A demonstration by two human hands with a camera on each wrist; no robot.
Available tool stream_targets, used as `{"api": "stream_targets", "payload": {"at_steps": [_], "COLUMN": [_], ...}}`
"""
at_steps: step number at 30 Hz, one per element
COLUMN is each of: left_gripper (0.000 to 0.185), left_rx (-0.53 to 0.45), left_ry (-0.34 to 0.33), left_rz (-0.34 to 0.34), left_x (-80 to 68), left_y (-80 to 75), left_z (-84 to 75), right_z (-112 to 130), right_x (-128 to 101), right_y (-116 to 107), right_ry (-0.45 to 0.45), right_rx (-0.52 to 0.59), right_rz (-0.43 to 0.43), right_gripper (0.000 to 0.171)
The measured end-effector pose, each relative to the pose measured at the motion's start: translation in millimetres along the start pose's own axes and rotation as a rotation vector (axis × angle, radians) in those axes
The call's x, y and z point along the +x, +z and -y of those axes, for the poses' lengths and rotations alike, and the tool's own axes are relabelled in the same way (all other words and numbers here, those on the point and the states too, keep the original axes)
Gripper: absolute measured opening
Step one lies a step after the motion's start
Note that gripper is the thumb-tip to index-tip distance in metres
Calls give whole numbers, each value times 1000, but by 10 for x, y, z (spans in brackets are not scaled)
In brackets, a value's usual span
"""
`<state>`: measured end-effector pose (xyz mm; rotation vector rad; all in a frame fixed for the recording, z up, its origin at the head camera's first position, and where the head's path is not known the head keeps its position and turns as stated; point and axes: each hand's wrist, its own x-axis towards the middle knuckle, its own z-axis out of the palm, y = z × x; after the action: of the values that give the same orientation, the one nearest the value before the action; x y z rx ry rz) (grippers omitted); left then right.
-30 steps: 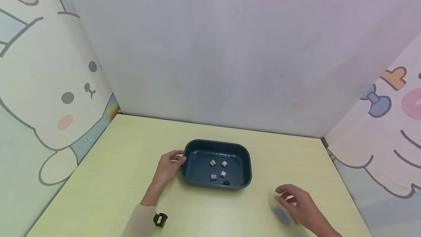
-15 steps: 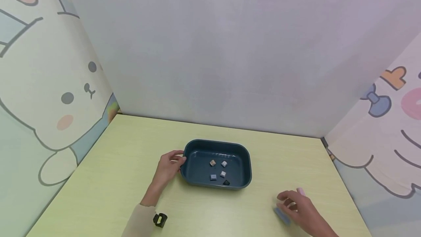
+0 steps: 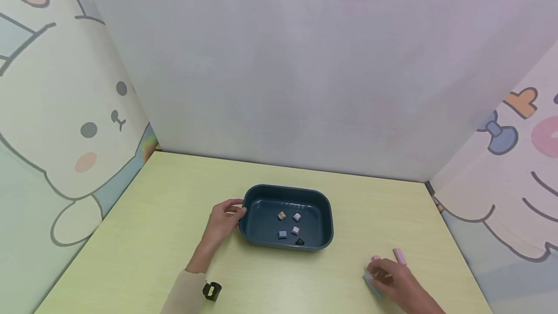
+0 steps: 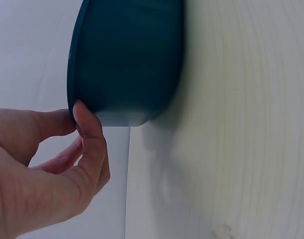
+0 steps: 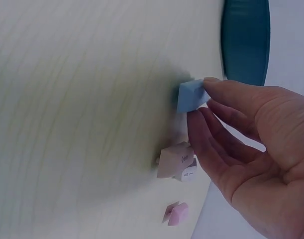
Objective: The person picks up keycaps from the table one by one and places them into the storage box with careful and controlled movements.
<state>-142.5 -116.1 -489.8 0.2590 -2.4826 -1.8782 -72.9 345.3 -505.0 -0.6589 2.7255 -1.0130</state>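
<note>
My left hand (image 3: 221, 222) pinches the left rim of a dark teal tray (image 3: 266, 229) between thumb and fingers; the left wrist view shows the grip on the tray wall (image 4: 127, 55). Several small keycaps lie inside, among them a tan keycap (image 3: 282, 215), a grey-blue keycap (image 3: 282, 235) and a black keycap (image 3: 300, 242). To the right of the tray, my right hand (image 3: 397, 282) pinches a long light-blue keycap (image 5: 190, 95) between thumb and finger, low over the table. Close to those fingers are a pinkish-beige keycap (image 5: 172, 160) with lettering and a white keycap (image 5: 188, 173).
A pink keycap (image 3: 399, 256) lies on the table (image 3: 183, 178) just beyond the right hand. A grey back wall (image 3: 279, 86) and two cartoon-printed side panels enclose the table. A black wristband piece (image 3: 212, 291) sits at the left sleeve.
The right hand has shifted slightly and closed on the light-blue keycap, uncovering pink keycaps behind it. The left hand and tray have stayed in place.
</note>
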Motion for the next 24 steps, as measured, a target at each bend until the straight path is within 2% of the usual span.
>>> {"api": "stream_targets", "payload": {"at_steps": [11,17,24], "left_gripper": [31,31,30], "left_rx": [-12,-7,-16], "left_ry": [-12,-12,-8], "left_rz": [3,3,7], "left_x": [10,1,2], "left_y": [-2,-5,-7], "left_z": [-13,-28,-28], "right_z": [14,28,76], "right_x": [0,9,21], "right_y": [-12,-14,-36], "right_ry": [73,74,37], "right_rx": [37,20,42], "right_rz": [82,62,12], "right_gripper": [19,17,18]}}
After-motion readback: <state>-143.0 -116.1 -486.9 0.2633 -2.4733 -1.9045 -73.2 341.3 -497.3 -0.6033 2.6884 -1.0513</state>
